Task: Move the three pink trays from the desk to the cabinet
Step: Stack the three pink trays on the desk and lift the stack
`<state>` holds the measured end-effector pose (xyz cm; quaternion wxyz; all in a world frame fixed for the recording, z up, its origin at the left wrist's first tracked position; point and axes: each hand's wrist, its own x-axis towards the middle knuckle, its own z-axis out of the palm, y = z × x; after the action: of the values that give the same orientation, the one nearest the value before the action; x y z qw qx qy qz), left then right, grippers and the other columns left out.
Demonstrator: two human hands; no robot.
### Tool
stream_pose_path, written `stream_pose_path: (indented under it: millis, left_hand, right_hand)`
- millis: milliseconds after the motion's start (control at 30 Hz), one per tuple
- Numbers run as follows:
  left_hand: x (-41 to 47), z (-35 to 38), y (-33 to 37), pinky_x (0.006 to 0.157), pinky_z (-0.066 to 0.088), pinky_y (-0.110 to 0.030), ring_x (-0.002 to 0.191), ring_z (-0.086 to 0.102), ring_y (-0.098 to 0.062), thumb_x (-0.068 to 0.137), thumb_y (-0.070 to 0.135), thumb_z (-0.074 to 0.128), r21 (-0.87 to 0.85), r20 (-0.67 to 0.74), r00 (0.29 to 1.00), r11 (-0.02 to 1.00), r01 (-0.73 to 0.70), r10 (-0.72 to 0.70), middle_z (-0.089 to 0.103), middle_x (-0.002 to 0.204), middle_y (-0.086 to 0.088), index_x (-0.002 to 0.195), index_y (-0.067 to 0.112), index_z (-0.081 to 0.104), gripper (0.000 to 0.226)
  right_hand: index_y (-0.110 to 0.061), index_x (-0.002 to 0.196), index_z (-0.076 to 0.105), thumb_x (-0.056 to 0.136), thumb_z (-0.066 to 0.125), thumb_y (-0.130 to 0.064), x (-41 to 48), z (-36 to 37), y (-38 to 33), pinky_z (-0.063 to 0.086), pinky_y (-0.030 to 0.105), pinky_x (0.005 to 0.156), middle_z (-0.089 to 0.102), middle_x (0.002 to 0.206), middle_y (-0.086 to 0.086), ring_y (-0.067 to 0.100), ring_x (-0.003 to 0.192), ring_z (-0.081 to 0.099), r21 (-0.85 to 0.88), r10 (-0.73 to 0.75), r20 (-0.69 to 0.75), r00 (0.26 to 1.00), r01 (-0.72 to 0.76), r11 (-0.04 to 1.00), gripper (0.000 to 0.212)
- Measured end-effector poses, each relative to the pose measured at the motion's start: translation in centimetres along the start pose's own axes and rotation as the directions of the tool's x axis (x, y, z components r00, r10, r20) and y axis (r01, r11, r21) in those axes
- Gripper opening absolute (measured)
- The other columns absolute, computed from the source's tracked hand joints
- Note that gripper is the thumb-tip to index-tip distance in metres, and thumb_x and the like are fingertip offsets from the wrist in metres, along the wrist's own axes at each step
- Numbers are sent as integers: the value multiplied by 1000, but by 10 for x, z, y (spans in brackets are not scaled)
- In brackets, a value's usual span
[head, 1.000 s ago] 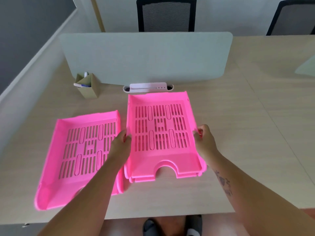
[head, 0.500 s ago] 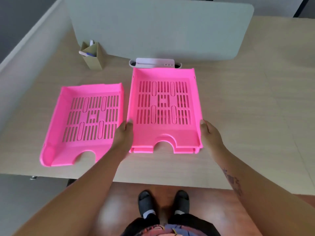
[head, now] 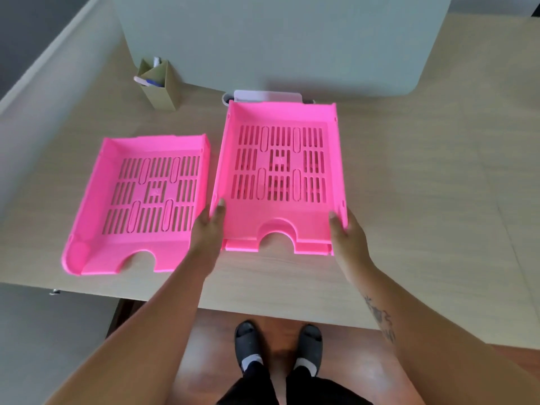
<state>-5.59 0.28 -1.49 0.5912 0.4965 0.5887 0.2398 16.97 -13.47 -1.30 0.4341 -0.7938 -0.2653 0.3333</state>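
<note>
A pale wood-grain desk [head: 409, 185] carries the work, with a grey-green partition screen [head: 277, 39] standing along its far side and reddish-brown floor below its near edge, where the person's dark shoes [head: 277, 349] show. A cardboard pen holder [head: 159, 83] stands near the far left of the desk, and a white desk organiser [head: 267, 97] sits at the foot of the screen.

Compared with half a second ago, the view has tipped further down, and both thumbs now hook over the stack's side walls.

The stacked pink trays [head: 280, 176] lie mid-desk, long axis running from near edge to screen, notched front facing the person. The left hand [head: 209, 232] and right hand [head: 346, 233] clasp the front corners, thumbs on top, fingers hidden beneath. A single pink tray [head: 143, 203] lies just beside them on the left, angled slightly, its notch at the near edge.
</note>
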Motion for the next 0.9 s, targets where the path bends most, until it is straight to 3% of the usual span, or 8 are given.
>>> stream_pose_path:
  millis: [100, 233, 400, 500, 567, 733, 833, 900]
  left_hand:
    - [0, 5, -21, 57, 56, -46, 62, 59, -25, 100, 45, 44, 198, -151, 988, 980, -4, 34, 69, 81, -14, 122, 12, 58, 42]
    - [13, 7, -20, 39, 47, -28, 48, 54, -18, 100, 33, 47, 282, -166, 984, 959, -20, 70, 67, 71, -6, 133, 12, 54, 40]
    - [9, -12, 11, 56, 55, -13, 75, 64, 3, 91, 37, 61, 368, -71, 965, 906, -208, 251, 67, 108, 3, 138, 13, 50, 53]
    - [11, -47, 38, 90, 52, -29, 109, 64, -20, 91, 49, 58, 489, -145, 887, 811, -320, 437, 63, 128, -9, 133, 6, 53, 61]
    - [16, -78, 49, 94, 47, -33, 111, 63, -26, 93, 46, 57, 536, -207, 831, 771, -345, 516, 64, 129, -14, 132, 4, 55, 58]
    - [26, -172, 46, 55, 61, -41, 67, 68, -25, 88, 35, 51, 662, -304, 816, 725, -191, 492, 65, 107, -13, 129, 14, 56, 46]
    - [30, -225, 21, 73, 59, -45, 98, 62, -29, 86, 31, 51, 716, -336, 859, 698, -35, 387, 60, 119, -15, 131, 16, 52, 46]
    - [33, -250, 0, 90, 53, -54, 127, 47, -33, 90, 30, 54, 742, -344, 894, 666, 72, 287, 48, 143, -14, 145, 11, 37, 61]
  right_hand:
    - [-16, 147, 44, 105, 37, -35, -4, 5, 17, 61, 43, 68, 68, 100, 5, 28, 88, 70, -15, 40, -15, 999, -40, 999, 47]
    - [-19, 146, 45, 105, 38, -33, 5, 4, 17, 60, 40, 78, 68, 107, 3, 24, 97, 68, 58, 65, -27, 998, -63, 996, 44]
    - [-23, 140, 46, 91, 62, -43, 5, -14, -13, 57, 40, 92, 62, 124, 0, 20, 111, 64, -85, -162, -8, 987, 161, 983, 54]
    - [-7, 137, 48, 90, 61, -43, 21, -12, -53, 37, 49, 115, 58, 132, 12, 32, 133, 46, -378, -419, -150, 895, 339, 861, 60]
    - [0, 140, 48, 91, 63, -34, 25, 8, -88, 22, 47, 123, 54, 143, 17, 37, 143, 36, -454, -532, -140, 835, 423, 784, 61]
    - [0, 142, 50, 94, 62, -16, 4, 108, -154, 21, 28, 117, 51, 148, 16, 31, 142, 41, -397, -635, 121, 763, 624, 674, 52]
    - [-2, 145, 46, 96, 58, -16, -22, 173, -167, 27, 25, 113, 49, 150, 14, 26, 140, 44, -307, -575, 277, 770, 637, 707, 52]
    - [-1, 149, 37, 99, 53, -17, -36, 211, -161, 30, 27, 113, 42, 155, 15, 27, 143, 41, -330, -488, 358, 796, 596, 732, 55]
